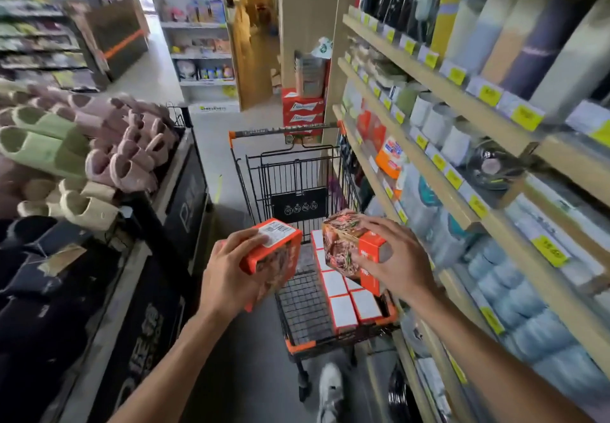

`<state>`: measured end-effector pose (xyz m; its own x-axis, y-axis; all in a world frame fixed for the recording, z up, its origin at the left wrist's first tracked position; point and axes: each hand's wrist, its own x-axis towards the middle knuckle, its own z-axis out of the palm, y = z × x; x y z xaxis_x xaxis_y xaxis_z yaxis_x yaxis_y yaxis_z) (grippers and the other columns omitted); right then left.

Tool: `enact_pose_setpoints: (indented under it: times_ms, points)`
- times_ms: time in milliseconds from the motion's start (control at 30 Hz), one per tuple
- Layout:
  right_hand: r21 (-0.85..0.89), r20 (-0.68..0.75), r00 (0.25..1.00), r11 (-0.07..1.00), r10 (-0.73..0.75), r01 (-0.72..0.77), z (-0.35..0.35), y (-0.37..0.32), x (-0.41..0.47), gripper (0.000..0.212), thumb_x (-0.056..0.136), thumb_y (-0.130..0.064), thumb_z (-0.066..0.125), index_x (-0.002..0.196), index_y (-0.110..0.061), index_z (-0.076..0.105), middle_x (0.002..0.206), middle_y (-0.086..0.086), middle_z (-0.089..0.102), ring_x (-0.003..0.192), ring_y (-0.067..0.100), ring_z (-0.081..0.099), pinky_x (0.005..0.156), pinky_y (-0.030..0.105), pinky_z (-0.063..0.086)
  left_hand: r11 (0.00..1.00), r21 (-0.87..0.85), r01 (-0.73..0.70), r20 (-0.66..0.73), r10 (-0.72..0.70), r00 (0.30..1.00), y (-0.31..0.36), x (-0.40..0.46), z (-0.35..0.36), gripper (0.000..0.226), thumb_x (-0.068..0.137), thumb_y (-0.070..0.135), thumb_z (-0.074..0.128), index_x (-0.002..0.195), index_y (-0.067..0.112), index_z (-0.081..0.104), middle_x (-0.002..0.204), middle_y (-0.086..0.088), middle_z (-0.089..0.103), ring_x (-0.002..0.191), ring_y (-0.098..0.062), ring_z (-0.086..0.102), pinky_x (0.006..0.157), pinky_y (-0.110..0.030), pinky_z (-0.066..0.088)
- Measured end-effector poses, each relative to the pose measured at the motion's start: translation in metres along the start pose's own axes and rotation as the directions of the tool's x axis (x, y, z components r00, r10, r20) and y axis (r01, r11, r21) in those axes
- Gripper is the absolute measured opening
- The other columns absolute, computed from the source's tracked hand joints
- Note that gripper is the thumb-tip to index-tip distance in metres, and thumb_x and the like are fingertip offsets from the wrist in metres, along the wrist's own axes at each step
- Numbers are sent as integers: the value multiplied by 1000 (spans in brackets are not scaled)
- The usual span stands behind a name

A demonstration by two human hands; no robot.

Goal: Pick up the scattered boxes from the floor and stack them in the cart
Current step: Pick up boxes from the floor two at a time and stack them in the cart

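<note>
One small orange cardboard box [272, 246] is gripped in the left hand [231, 270], and another orange picture box [355, 246] is gripped in the right hand [394, 259]. Both are held above the black wire cart with orange corners [298, 345]. Just below the right hand, a row of white-topped orange boxes [346, 294] is packed along the cart's right side, running away from the hands, so the right hand is judged nearer to it.

slippers [82, 145] left display | shelf [462, 92] right | shoe [330, 389] on floor

One head-worn wide-angle view, tilted forward and down along a shop aisle. Both hands sit close, mid-frame; the cart [297, 171] lies just beyond the fingertips, shelves [462, 92] flanking right of the fingers.
</note>
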<state>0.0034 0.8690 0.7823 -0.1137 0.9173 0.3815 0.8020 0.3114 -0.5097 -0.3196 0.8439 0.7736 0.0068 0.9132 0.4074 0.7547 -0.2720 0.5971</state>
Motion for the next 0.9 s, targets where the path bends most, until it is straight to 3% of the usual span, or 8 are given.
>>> enact_pose_setpoints:
  times_ms: [200,467,667,800,900]
  points:
    - [33,26,999,999,19,-20,55,65,97,60,75,-53,82,129,-36,63,140,-28,52,123,3,52,104,30,46,996,57,66,9,-66,998,-44,102,68,51,72,30,87,120,28,71,132,19,58,113,-17,53,87,-39,52]
    - [91,128,989,992,79,-91,130,124,209,61,73,-53,80,129,-38,62,140,-30,50,122,6,55,96,38,54,973,63,224,39,-227,973,-87,196,134,52,72,27,86,121,24,70,133,14,59,115,-18,49,90,-27,40]
    - [84,213,959,975,184,-206,203,140,246,63,73,-51,83,130,-41,59,133,-44,40,119,0,52,92,32,56,943,-5,334,80,-333,940,-139,226,194,51,70,31,88,118,23,72,130,13,59,117,-16,45,96,-33,45]
    - [42,249,926,953,282,-301,261,154,263,62,73,-50,83,130,-38,62,131,-36,42,122,2,49,95,27,51,923,-7,384,126,-380,916,-185,243,245,49,68,31,90,113,25,74,126,12,60,118,-20,45,97,-42,48]
    - [39,276,909,941,313,-336,310,174,273,58,74,-48,82,128,-35,64,131,-31,50,118,2,53,96,29,51,906,-56,419,106,-412,905,-216,255,283,47,60,37,93,104,28,76,118,13,62,110,-18,54,94,-27,45]
